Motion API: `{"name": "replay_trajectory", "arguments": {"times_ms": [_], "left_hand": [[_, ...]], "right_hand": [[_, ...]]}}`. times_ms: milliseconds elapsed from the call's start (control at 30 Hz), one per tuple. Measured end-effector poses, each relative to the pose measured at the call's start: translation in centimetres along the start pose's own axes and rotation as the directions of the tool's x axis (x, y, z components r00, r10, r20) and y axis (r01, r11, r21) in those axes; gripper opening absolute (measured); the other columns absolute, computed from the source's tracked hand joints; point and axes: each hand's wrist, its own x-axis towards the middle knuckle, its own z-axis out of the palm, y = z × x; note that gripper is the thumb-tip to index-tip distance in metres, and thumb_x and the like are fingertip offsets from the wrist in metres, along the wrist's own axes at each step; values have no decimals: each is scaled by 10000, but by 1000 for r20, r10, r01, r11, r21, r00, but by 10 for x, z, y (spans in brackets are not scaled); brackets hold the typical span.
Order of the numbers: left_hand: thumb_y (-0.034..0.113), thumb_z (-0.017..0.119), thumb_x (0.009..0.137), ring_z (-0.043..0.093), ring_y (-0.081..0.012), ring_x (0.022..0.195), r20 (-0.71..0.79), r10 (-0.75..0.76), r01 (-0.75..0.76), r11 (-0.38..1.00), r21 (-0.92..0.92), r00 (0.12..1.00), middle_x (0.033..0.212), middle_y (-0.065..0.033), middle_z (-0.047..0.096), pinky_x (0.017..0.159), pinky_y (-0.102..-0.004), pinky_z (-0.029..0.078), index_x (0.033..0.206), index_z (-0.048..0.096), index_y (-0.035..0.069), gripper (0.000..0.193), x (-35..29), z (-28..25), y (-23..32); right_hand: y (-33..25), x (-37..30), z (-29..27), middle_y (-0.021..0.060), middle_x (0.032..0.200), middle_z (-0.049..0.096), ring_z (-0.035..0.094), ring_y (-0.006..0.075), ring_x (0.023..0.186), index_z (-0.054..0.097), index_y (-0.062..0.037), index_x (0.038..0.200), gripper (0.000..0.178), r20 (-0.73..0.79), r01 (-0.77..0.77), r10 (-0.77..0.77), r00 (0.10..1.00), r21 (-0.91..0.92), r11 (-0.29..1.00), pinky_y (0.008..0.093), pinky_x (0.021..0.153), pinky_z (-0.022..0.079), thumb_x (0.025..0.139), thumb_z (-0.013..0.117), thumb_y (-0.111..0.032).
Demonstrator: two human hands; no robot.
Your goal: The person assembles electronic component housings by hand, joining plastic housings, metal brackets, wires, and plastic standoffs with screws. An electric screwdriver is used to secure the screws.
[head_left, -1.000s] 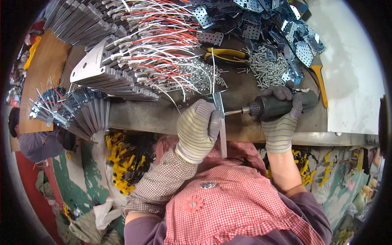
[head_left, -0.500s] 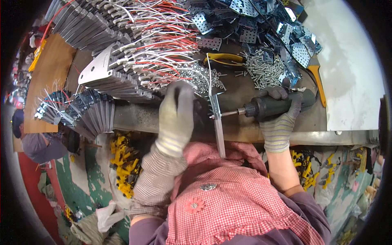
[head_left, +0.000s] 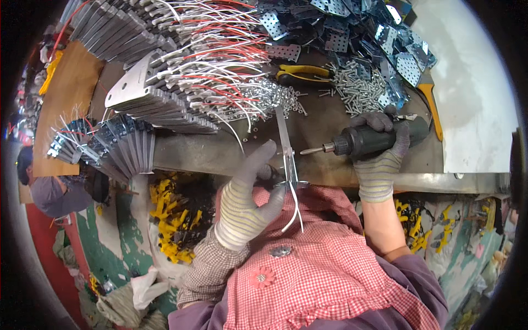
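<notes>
My left hand (head_left: 245, 206), in a striped work glove with dark fingers, grips the near end of a narrow metal strip (head_left: 284, 132). A dark bracket and white wires (head_left: 293, 206) are at that near end, and the wires hang over my apron. My fingers partly hide the joint. In my gloved right hand (head_left: 379, 159) is a dark electric screwdriver (head_left: 363, 142). Its bit (head_left: 312, 150) points left at the strip, with a gap between them. Beyond the strip's far tip lies a heap of small nuts (head_left: 269, 96).
Stacked metal strips with red and white wires (head_left: 214, 60) fill the back left. Screws (head_left: 357, 88), yellow-handled pliers (head_left: 302, 74), perforated brackets (head_left: 338, 41) and a brush (head_left: 432, 113) lie at the back right. Another person (head_left: 55, 192) is at far left.
The strip has been turned end for end, so its wires now point toward me. My left hand has come nearer my body. The screwdriver bit, earlier at the strip, is now apart from it.
</notes>
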Motion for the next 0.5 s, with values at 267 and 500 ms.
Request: {"name": "replay_trajectory", "arguments": {"times_ms": [267,500], "left_hand": [[111,847,778,666,-221,1041,53,41,-34,991,-132,998,1165,-114,663,946,-351,549,1528,529,82,815,15,11,-14],[211,961,606,605,-283,1139,86,67,-85,968,234,994,1322,-95,701,1044,-393,493,1435,649,83,895,41,14,3]], "right_hand": [[3,-1,2,-36,916,531,568,166,934,581,-135,1283,463,-10,-1,1,1000,-7,1000,504,1062,482,937,797,-354],[3,-2,4,-37,922,531,565,160,940,590,-167,1235,379,-8,-6,7,1000,31,999,492,1069,477,946,782,-320]]}}
